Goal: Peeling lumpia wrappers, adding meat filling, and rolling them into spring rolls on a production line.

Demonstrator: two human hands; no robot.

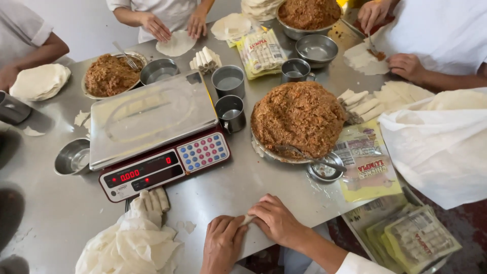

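Rolling a thin wrapper roll (247,219) on the desk (243,187): left hand (221,243) and right hand (276,220) press it, fingers curled. Likely soft, light, tearable; hold ends gently.

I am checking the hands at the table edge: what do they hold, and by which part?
Both hands, left hand and right hand, press a small pale roll between their fingertips, one at each end.

Weighing scale (152,119), mound of meat filling (299,116), steel cups (228,81)

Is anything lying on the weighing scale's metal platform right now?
No, the scale's platform is bare; both hands press a roll on the table.
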